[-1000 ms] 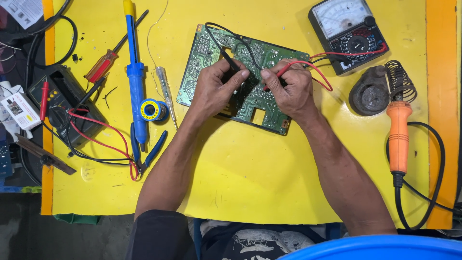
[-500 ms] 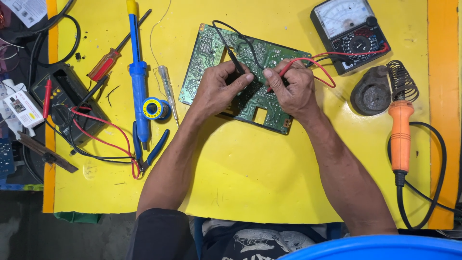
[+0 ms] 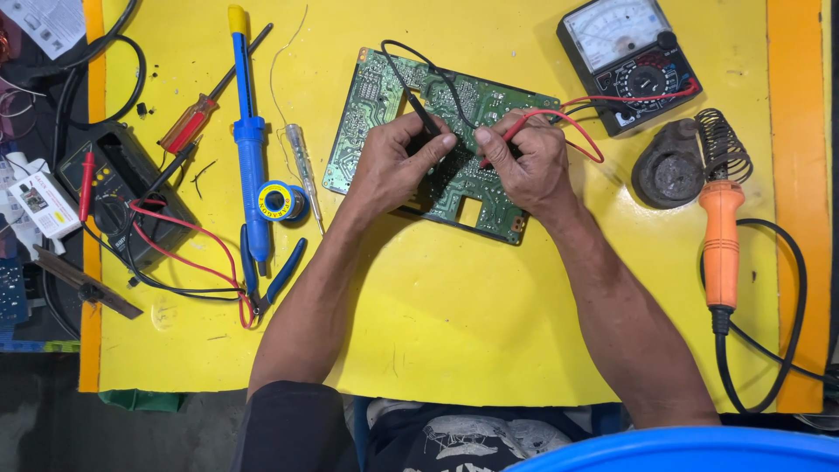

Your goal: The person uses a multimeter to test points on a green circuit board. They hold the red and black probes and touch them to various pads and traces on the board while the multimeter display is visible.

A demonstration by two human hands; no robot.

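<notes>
A green circuit board [image 3: 371, 114] lies on the yellow table [image 3: 454, 297] at the upper middle. My left hand [image 3: 398, 166] grips a black test probe [image 3: 421, 114] with its tip down on the board. My right hand [image 3: 524, 162] grips a red test probe [image 3: 517, 127], its tip close to the black one. Red and black leads run from both probes to an analog multimeter [image 3: 625, 61] at the upper right.
An orange-handled soldering iron [image 3: 721, 236] rests in a coil stand [image 3: 677, 166] at the right. At the left lie a blue desoldering pump [image 3: 249, 140], a solder spool [image 3: 280, 201], a red screwdriver [image 3: 188, 127], blue pliers [image 3: 280, 275] and a black digital meter [image 3: 122, 188] with leads.
Both hands stay on the board with the probes; they shifted only slightly, and the view moved a little.
</notes>
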